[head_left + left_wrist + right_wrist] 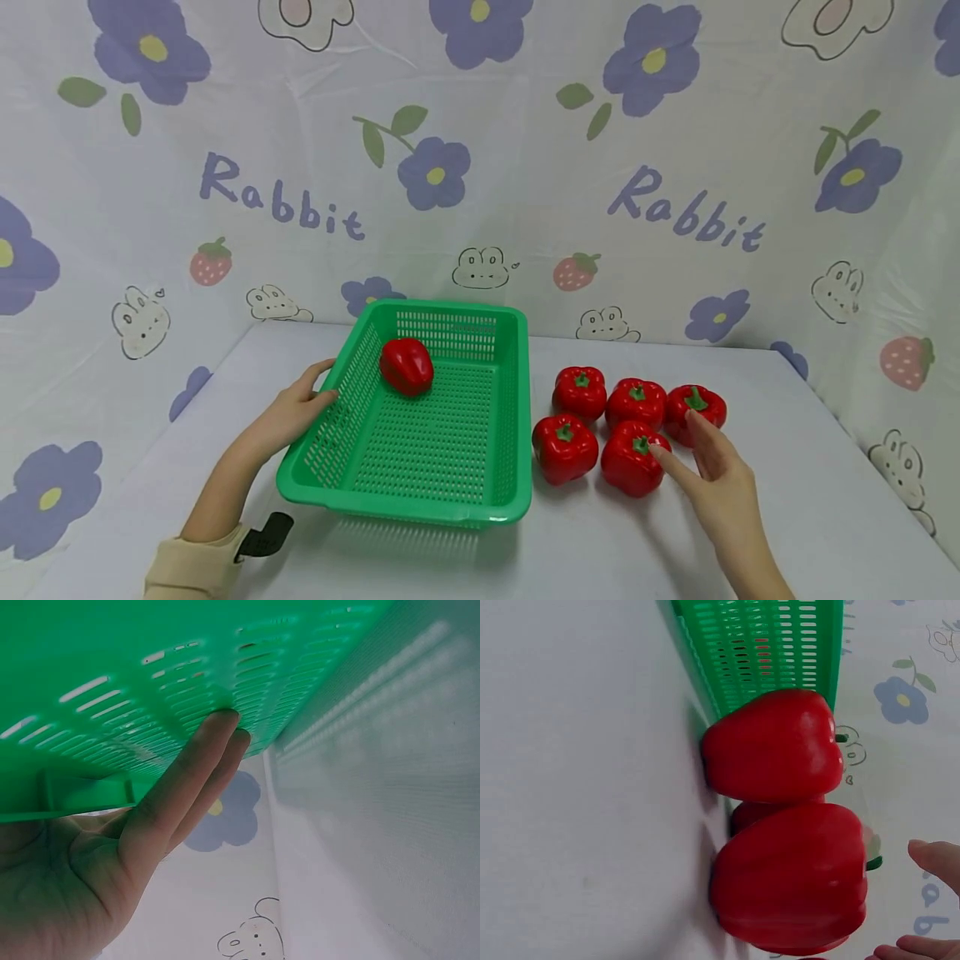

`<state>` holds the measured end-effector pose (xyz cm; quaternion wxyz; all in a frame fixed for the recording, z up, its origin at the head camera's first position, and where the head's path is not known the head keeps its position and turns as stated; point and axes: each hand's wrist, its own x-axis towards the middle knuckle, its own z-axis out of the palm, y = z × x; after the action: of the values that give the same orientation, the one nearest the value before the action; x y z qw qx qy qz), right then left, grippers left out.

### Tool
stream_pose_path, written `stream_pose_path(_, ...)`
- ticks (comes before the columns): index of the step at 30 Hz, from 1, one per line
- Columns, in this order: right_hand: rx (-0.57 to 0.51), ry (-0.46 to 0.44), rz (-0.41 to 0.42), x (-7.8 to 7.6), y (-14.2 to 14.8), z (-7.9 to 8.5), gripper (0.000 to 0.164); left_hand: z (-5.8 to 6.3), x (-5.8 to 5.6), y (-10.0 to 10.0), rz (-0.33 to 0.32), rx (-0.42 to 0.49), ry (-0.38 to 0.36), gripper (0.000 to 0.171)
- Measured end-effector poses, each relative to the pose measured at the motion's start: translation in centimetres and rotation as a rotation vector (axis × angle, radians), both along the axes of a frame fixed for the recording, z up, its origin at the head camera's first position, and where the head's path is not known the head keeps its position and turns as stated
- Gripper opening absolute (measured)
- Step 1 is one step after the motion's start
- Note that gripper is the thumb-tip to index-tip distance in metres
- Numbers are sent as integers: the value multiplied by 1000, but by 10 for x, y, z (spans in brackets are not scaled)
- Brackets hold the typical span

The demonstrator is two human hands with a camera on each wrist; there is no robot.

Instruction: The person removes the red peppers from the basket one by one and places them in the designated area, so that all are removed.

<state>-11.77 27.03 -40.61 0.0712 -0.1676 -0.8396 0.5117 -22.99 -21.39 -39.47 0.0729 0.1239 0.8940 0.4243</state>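
Observation:
My left hand [296,408] holds the left rim of a green plastic basket [405,506], its thumb at the rim. In the left wrist view, straight fingers [184,784] lie along the basket's slotted outer wall. Inside the basket, one red bell pepper [407,367] lies tipped over at the back left. My right hand [723,492] reaches over the peppers on the right with thumb and fingers spread. Its thumb is close to the stem of the front red bell pepper [632,460], and its fingertips overlap the rightmost red bell pepper [701,410]. Nothing is between its fingers.
More red bell peppers stand in a group right of the basket, including one front left pepper [564,450] beside its wall and two back peppers [579,392]. They rest stem-up on a white table [585,550]. Behind hangs a printed cloth [517,150] with flowers and rabbits.

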Motion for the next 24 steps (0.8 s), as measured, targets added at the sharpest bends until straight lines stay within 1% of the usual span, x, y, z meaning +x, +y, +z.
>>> stream_pose_path(16, -17, 116, 19, -16, -14, 27, 92, 2, 0, 1, -5, 17, -9, 63)
stream_pose_path(24, -49, 143, 53, -24, -24, 38, 89, 2, 2, 0, -4, 22, -9, 63)
